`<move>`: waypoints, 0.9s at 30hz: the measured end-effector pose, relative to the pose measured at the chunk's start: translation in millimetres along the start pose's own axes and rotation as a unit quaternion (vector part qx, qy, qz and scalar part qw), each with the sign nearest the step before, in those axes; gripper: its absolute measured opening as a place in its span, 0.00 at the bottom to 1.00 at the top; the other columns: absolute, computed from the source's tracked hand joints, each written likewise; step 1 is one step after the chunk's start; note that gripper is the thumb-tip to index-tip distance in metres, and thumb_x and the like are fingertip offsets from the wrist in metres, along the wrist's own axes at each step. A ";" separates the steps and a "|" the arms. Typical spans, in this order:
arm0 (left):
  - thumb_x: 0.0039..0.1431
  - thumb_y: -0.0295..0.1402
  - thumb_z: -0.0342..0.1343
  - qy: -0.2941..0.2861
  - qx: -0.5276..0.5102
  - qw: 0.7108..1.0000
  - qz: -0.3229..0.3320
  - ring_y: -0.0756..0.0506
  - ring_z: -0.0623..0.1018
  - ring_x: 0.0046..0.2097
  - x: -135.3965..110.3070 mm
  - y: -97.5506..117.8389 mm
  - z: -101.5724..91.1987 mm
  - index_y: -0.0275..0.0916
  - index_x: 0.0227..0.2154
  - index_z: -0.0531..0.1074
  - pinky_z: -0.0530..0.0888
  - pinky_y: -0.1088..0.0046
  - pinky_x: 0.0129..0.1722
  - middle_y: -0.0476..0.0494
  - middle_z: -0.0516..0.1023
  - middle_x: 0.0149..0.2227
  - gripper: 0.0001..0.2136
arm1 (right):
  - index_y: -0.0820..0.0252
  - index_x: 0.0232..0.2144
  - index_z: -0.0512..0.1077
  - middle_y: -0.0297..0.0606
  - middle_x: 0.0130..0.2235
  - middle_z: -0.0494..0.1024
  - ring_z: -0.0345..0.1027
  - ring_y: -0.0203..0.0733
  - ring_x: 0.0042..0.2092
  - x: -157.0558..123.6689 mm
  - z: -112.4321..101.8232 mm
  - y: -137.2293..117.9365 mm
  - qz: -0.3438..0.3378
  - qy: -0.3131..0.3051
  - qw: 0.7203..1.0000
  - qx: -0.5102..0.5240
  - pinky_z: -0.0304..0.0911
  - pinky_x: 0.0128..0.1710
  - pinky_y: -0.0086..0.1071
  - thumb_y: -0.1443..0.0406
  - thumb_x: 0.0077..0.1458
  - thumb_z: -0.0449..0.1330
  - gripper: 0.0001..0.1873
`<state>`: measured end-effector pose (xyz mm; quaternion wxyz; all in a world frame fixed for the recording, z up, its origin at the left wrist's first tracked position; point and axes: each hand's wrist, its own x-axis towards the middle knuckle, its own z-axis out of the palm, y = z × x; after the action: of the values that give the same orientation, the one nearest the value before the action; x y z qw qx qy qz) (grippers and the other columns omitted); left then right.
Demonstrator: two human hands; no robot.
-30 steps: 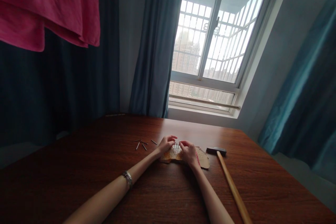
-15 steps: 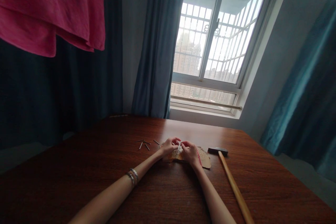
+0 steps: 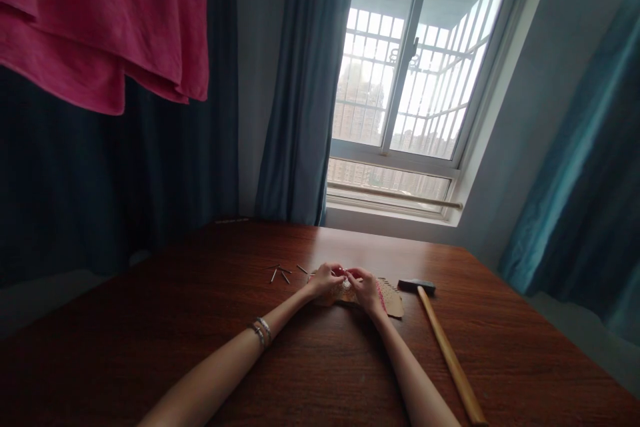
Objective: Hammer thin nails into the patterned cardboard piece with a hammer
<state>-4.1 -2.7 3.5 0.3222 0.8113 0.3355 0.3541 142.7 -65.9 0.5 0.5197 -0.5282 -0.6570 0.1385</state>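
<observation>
Over a tan, cardboard-like piece (image 3: 394,303) with rows of small marks and a pink edging, both my hands meet at the fingertips. My left hand (image 3: 326,279), with bracelets on the wrist, is closed in a pinch. Fingers bent, my right hand (image 3: 365,287) pinches at the same spot. Whatever lies between the fingertips is too small to name. A whitish patch shows on the piece below the fingers, and the hands hide much of its middle. Several loose nails (image 3: 283,273) lie left of my left hand.
A hammer (image 3: 440,340) with a dark head and wooden handle rests right of the piece, its handle toward me. The brown wooden table (image 3: 310,373) reaches back to a curtain (image 3: 295,93) and a barred window (image 3: 400,80). Pink cloth (image 3: 125,27) hangs at upper left.
My fingertips have come closer together over the piece; a small light thing seen between them earlier is now mostly hidden. The view has shifted slightly. The hammer and nails lie as before.
</observation>
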 end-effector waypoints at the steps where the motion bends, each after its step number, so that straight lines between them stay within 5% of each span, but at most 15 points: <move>1: 0.47 0.33 0.56 0.002 0.004 1.000 -0.001 0.50 0.73 0.31 -0.3 0.1 -0.2 0.34 0.28 0.74 0.66 0.79 0.31 0.47 0.77 0.27 0.08 | 0.57 0.30 0.76 0.38 0.29 0.78 0.70 0.40 0.31 -0.2 -0.1 -0.4 0.000 0.000 1.000 0.000 0.62 0.31 0.28 0.56 0.49 0.55 0.14; 20: 0.45 0.37 0.57 -0.015 -0.036 0.999 -0.018 0.49 0.72 0.29 3.2 -0.1 -0.2 0.31 0.24 0.75 0.66 0.78 0.30 0.45 0.76 0.25 0.12 | 0.58 0.26 0.76 0.37 0.27 0.78 0.69 0.40 0.29 -1.0 -5.6 -21.2 0.044 0.023 0.998 0.041 0.64 0.32 0.31 0.56 0.46 0.57 0.13; 23: 0.44 0.36 0.57 -0.012 -0.033 0.999 -0.021 0.48 0.73 0.30 1.7 2.9 -0.6 0.31 0.26 0.76 0.66 0.77 0.31 0.44 0.77 0.26 0.11 | 0.61 0.31 0.76 0.41 0.30 0.79 0.71 0.43 0.32 11.4 -25.2 -38.5 0.062 0.053 0.994 0.069 0.65 0.32 0.33 0.55 0.45 0.57 0.17; 27: 0.44 0.34 0.56 -0.012 -0.028 0.999 -0.034 0.48 0.73 0.30 0.5 5.5 -0.4 0.32 0.26 0.76 0.66 0.77 0.30 0.44 0.77 0.26 0.10 | 0.65 0.41 0.72 0.46 0.38 0.77 0.70 0.45 0.38 11.1 -86.3 -68.0 0.087 0.109 0.986 0.093 0.66 0.32 0.33 0.54 0.48 0.54 0.24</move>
<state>-2.4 -5.3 8.1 0.3603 0.7945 0.3487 0.3425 178.0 -115.8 92.6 0.6211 -0.5445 -0.5323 0.1855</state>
